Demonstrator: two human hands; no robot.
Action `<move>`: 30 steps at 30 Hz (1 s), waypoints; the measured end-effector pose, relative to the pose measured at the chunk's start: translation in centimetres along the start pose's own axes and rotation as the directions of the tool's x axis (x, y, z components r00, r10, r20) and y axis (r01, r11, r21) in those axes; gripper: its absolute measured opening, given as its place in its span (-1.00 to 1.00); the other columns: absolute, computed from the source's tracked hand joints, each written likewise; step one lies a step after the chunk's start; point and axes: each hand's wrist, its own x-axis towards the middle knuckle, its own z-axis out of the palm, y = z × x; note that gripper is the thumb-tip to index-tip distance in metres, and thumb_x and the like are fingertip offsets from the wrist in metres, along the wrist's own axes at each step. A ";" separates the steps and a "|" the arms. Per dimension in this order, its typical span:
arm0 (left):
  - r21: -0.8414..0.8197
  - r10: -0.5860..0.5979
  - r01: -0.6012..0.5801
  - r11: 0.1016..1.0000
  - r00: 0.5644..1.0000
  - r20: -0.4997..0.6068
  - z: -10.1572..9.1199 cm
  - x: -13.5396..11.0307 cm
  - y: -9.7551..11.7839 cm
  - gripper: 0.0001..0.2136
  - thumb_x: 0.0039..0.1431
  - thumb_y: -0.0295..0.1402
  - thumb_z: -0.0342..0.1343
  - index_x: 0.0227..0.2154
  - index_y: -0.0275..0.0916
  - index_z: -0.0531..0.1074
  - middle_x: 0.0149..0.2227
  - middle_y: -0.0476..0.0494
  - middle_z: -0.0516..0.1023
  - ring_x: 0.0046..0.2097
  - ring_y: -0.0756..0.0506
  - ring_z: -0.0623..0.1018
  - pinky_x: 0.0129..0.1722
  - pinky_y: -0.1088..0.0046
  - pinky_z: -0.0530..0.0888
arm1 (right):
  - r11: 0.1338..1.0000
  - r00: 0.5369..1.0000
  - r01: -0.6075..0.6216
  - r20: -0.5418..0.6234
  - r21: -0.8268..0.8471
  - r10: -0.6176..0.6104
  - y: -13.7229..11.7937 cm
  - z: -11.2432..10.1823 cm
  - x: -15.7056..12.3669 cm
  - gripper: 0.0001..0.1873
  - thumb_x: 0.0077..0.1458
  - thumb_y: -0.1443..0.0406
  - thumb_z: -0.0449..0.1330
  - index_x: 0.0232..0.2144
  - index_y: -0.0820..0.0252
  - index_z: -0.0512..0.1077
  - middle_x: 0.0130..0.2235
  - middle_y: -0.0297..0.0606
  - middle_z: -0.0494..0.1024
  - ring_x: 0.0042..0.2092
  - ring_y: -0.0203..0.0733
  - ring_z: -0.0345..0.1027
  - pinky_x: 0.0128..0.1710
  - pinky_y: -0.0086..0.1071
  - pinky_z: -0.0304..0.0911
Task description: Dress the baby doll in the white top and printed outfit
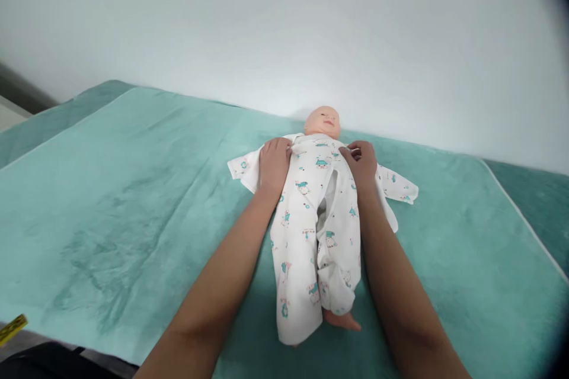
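A baby doll (pixel 323 121) lies on its back, head toward the wall. It wears a white printed baby shirt (pixel 400 185) with the sleeves spread out to both sides. White printed baby pants (pixel 297 231) lie over its front up to the chest, with an open slit at the crotch. One foot (pixel 341 320) sticks out of the right pant leg; the other leg's end is covered. At the left edge of the chest, my left hand (pixel 275 163) is closed on the pants' upper edge. Opposite it, my right hand (pixel 361 161) pinches the fabric by the other upper edge; its fingertips are partly hidden.
A green mat (pixel 133 189) with light edging covers the table and has some creases. Behind it rises a white wall (pixel 284 29). A yellow strip with black marks (pixel 13 329) and a dark object (pixel 57 361) show at the lower left.
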 end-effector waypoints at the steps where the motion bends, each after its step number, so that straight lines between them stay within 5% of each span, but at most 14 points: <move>1: -0.007 0.021 -0.021 1.000 1.000 0.007 -0.1 -0.1 0.0 -0.79 0.26 -0.52 -0.04 -0.15 -0.17 0.43 -0.06 -0.22 0.54 0.04 -0.25 0.43 0.08 0.16 0.32 | 1.000 0.999 0.008 -0.034 -0.002 -0.008 0.1 -0.2 -0.3 -0.89 0.07 0.22 0.13 -0.34 0.09 0.35 -0.20 -0.28 0.41 -0.29 -0.24 0.28 -0.18 -0.29 0.22; 5: -0.046 0.096 -0.096 0.994 0.995 -0.010 -0.7 -1.2 0.0 -0.73 0.23 -0.55 -0.04 -0.12 -0.19 0.47 0.04 -0.26 0.51 0.12 -0.24 0.40 0.18 0.17 0.29 | 0.999 0.997 -0.049 -0.062 -0.004 0.048 0.3 -1.3 -2.3 -0.91 0.04 0.25 0.08 -0.38 0.08 0.37 -0.26 -0.27 0.43 -0.27 -0.20 0.28 -0.16 -0.28 0.23; 9: -0.094 0.048 -0.052 0.994 0.998 -0.051 -1.1 -3.1 0.1 -0.75 0.22 -0.50 -0.03 -0.13 -0.22 0.50 0.02 -0.29 0.53 0.12 -0.26 0.41 0.17 0.15 0.31 | 0.977 0.982 -0.190 0.014 0.097 0.190 0.0 -2.5 -5.0 -0.81 0.04 0.17 0.13 -0.32 0.12 0.44 -0.29 -0.26 0.54 -0.23 -0.14 0.35 -0.14 -0.27 0.26; 14: -0.271 -0.153 0.193 0.943 0.975 0.161 -1.9 -4.8 0.6 -0.72 0.24 -0.42 -0.04 -0.08 -0.21 0.50 -0.10 -0.21 0.63 -0.07 -0.20 0.55 0.00 0.22 0.43 | 0.935 0.958 -0.278 0.136 0.221 0.253 0.6 -3.1 -6.2 -0.69 0.01 0.17 0.17 -0.20 0.16 0.52 -0.18 -0.22 0.62 -0.15 -0.11 0.45 -0.09 -0.24 0.33; 18: -0.388 -0.183 0.286 0.876 0.942 0.281 -2.6 -4.6 0.7 -0.71 0.17 -0.39 0.01 -0.09 -0.24 0.52 -0.10 -0.21 0.64 -0.06 -0.21 0.57 0.01 0.23 0.43 | 0.917 0.931 -0.301 0.290 0.262 0.222 1.6 -3.3 -5.0 -0.65 -0.05 0.23 0.24 -0.15 0.12 0.56 -0.12 -0.22 0.64 -0.11 -0.09 0.49 -0.04 -0.20 0.34; 25: -0.617 -0.259 0.568 0.544 0.814 0.520 -3.2 -3.9 0.6 -0.65 -0.01 -0.39 0.11 -0.12 -0.25 0.54 -0.17 -0.18 0.65 -0.16 -0.19 0.59 -0.13 0.26 0.51 | 0.796 0.783 -0.457 0.604 0.396 0.149 1.6 -4.4 -3.6 -0.61 -0.11 0.31 0.30 -0.14 0.12 0.57 -0.15 -0.28 0.65 -0.18 -0.14 0.48 -0.07 -0.21 0.37; 30: -0.643 -0.176 0.655 0.397 0.742 0.647 -4.0 -3.7 0.7 -0.56 -0.14 -0.49 0.11 -0.10 -0.23 0.54 -0.17 -0.16 0.65 -0.16 -0.21 0.60 -0.16 0.22 0.54 | 0.804 0.775 -0.468 0.607 0.366 0.175 1.2 -4.5 -3.7 -0.68 -0.08 0.26 0.30 -0.20 0.13 0.57 -0.18 -0.30 0.64 -0.20 -0.14 0.46 -0.11 -0.24 0.36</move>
